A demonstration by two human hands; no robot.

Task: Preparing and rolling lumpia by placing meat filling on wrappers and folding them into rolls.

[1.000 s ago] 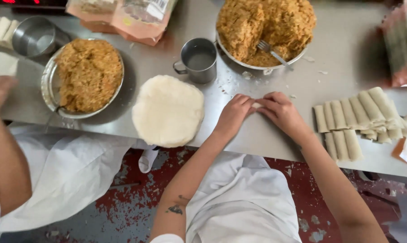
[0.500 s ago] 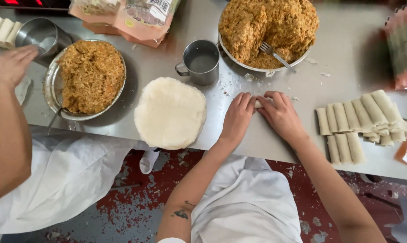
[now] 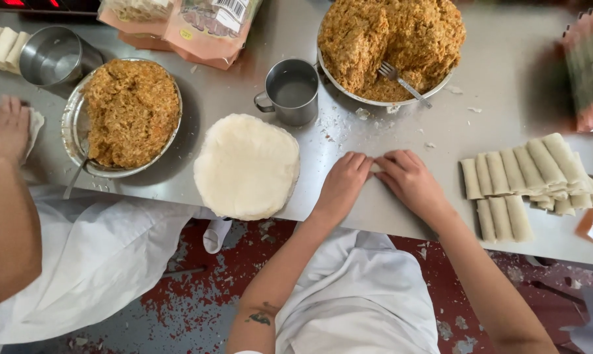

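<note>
Near the front edge of the steel worktop [image 3: 493, 78], the left hand [image 3: 344, 187] and right hand [image 3: 409, 182] press fingertip to fingertip on a wrapper roll [image 3: 376, 168] almost hidden beneath them, the wrapper stack [image 3: 246, 166] just left, above a red-speckled floor [image 3: 198, 295].

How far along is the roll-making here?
Done: a batch of finished rolls lies in rows to the right. In hand: the left hand and right hand press together on a small wrapped piece, mostly hidden under the fingers. Left: a stack of round wrappers sits beside the left hand, and the bowl of filling with a fork is heaped high.
</note>
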